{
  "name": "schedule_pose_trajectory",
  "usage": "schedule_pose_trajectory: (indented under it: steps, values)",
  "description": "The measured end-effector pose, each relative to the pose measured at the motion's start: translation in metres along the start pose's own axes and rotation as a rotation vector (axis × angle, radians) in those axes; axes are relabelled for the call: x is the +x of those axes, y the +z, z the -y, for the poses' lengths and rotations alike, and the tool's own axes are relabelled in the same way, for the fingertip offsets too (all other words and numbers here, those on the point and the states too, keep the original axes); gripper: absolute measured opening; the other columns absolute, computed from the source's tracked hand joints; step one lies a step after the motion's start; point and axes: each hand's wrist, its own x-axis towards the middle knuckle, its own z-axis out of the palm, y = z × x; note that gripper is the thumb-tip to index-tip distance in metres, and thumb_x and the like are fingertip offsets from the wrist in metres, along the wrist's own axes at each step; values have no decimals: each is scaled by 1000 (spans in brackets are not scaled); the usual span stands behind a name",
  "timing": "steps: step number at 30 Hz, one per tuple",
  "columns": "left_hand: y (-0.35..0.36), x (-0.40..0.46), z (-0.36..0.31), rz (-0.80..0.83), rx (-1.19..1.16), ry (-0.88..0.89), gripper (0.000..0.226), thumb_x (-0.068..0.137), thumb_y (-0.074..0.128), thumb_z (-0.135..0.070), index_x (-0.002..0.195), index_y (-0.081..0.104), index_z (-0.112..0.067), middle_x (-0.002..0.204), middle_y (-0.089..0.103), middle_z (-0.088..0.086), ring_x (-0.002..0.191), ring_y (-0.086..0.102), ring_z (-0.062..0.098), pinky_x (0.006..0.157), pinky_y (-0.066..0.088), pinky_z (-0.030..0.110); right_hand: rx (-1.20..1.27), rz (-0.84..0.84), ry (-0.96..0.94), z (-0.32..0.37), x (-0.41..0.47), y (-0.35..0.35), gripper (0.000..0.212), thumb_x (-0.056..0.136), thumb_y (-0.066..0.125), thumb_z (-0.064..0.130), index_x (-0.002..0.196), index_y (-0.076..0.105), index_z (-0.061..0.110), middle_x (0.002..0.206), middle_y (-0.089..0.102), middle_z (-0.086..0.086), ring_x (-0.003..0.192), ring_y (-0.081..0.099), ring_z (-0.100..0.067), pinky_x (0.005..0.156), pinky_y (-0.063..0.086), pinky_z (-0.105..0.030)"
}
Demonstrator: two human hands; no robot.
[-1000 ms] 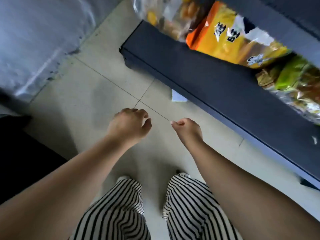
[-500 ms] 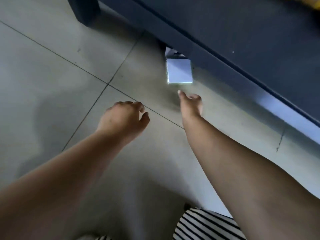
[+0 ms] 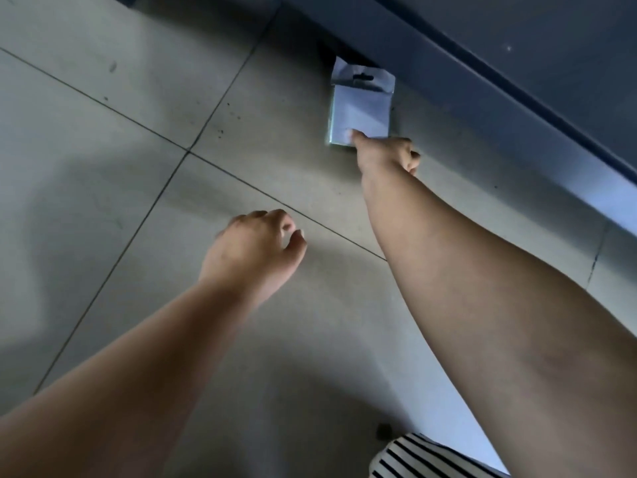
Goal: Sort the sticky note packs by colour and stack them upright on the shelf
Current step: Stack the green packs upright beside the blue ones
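A pale blue sticky note pack in clear wrap with a hang tab lies flat on the floor, its far end against the foot of the dark shelf. My right hand reaches down to its near edge. The thumb tip lies on top of the pack and the other fingers are curled at the edge, pinching it. My left hand hovers over the floor nearer to me, fingers loosely curled, holding nothing.
Grey floor tiles with dark joints spread to the left and front. The shelf's dark base runs diagonally across the upper right. A striped trouser leg shows at the bottom edge.
I have bent lower toward the floor. My right hand has moved forward from short of the pack onto its near edge. The left hand has stayed loosely curled.
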Motion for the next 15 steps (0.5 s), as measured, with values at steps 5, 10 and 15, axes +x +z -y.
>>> schedule_pose_trajectory:
  steps: [5, 10, 15]
  values:
    - [1, 5, 2, -28, -28, -29, 30, 92, 45, -34, 112, 61, -19, 114, 63, 2, 104, 56, 21, 77, 40, 26, 241, 35, -34, -10, -14, 0, 49, 77, 72, 35, 113, 53, 8, 105, 60, -4, 89, 57, -20, 78, 44, -25]
    - [-24, -2, 6, -38, -83, -90, 28, 92, 44, -29, 110, 62, -17, 113, 63, 5, 99, 57, 25, 72, 36, 24, 514, 129, 65, -35, -62, -3, 27, 86, 62, 25, 63, 49, 17, 61, 52, 1, 37, 43, -2, 42, 32, -18]
    - [-86, -50, -24, -36, -251, -229, 24, 93, 44, -26, 99, 66, -17, 105, 65, 7, 91, 57, 25, 70, 34, 22, 499, 177, 140, -41, -158, -45, 27, 90, 54, 24, 66, 57, 11, 62, 54, 0, 67, 53, -18, 75, 47, -35]
